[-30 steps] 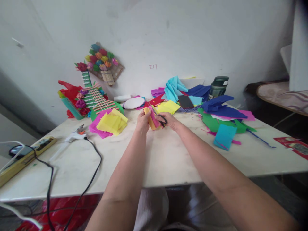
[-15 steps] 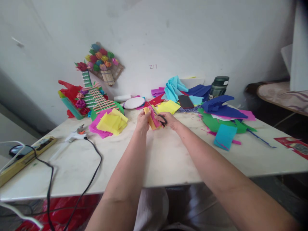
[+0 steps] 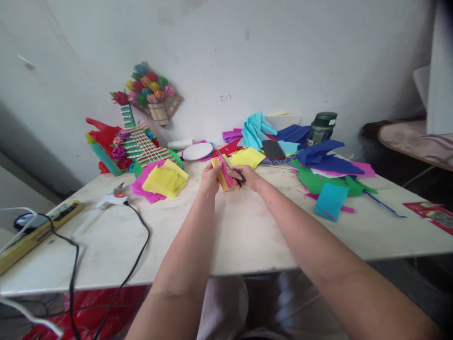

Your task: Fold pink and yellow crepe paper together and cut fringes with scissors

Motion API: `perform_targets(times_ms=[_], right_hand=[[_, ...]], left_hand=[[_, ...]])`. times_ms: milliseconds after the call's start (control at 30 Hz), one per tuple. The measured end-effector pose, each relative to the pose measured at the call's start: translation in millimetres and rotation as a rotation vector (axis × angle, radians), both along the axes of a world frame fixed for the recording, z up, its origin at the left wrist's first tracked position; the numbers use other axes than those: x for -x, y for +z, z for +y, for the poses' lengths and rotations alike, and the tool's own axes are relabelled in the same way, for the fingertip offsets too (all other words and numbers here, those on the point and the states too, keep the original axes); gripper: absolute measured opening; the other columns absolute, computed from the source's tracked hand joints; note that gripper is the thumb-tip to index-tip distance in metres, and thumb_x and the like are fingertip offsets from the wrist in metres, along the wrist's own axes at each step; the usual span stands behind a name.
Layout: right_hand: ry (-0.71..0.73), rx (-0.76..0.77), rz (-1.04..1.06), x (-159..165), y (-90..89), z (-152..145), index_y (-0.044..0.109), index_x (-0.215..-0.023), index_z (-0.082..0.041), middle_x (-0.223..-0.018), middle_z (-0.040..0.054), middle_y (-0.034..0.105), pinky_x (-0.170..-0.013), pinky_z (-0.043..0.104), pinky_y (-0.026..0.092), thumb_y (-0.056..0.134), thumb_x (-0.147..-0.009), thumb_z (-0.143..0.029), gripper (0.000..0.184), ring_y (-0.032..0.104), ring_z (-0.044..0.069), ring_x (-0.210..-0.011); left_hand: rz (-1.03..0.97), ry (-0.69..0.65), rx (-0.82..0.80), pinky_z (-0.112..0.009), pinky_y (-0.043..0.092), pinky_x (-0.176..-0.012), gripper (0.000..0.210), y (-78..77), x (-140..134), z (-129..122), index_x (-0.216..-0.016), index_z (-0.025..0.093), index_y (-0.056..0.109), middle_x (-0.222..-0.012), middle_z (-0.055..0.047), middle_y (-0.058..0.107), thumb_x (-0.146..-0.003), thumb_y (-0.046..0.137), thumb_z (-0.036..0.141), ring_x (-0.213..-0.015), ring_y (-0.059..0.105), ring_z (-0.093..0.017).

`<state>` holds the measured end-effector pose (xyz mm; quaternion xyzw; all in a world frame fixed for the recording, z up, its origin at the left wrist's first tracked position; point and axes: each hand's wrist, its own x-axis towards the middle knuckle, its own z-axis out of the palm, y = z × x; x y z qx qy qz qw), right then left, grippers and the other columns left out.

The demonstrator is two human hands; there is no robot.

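Over the middle of the table, my left hand (image 3: 210, 178) grips a small stack of pink and yellow-orange paper (image 3: 222, 177) by its left side. My right hand (image 3: 249, 176) is closed around the black handles of a pair of scissors (image 3: 239, 175). Their blades point up and to the left, lying at the pink paper. Whether the blades are cutting into it is too small to tell. Just behind my hands are yellow sheets (image 3: 248, 157) and a red sheet (image 3: 230, 147).
Yellow squares (image 3: 164, 179) on pink sheets lie left, near a white glue gun (image 3: 112, 198) with a black cord. A decorated paper guitar (image 3: 141, 146) leans behind. To the right are a phone (image 3: 273, 150), a dark bottle (image 3: 322, 126), blue paper (image 3: 327, 158) and a turquoise piece (image 3: 331, 200).
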<state>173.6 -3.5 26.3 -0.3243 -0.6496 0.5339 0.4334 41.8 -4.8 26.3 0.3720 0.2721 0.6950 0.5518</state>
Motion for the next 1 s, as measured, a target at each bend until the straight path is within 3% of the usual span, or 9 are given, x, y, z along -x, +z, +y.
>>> perform_targets(times_ms=[400,1000], right_hand=[[-0.016,0.012,0.005,-1.5,-5.9,8.1,0.052,-0.059,-0.016,-0.042,-0.0034,0.049,-0.031,0.021,0.039,0.066,-0.068,-0.046,0.034,0.045,0.009,-0.033],[-0.037,-0.021,-0.016,-1.7,-0.4,2.2,0.05,-0.057,-0.016,-0.04,-0.0044,0.047,-0.03,0.019,0.035,0.065,-0.069,-0.044,0.034,0.042,0.007,-0.03]], left_hand=[[0.04,-0.032,-0.007,-0.025,0.046,-0.062,0.029,-0.4,-0.4,-1.0,-0.075,0.015,0.063,-0.068,-0.001,0.065,-0.052,0.077,0.023,-0.058,0.059,-0.012],[0.041,-0.023,0.014,-0.025,0.044,-0.061,0.026,-0.3,-1.0,-0.9,-0.074,0.015,0.062,-0.066,0.0,0.065,-0.052,0.076,0.019,-0.056,0.058,-0.011]])
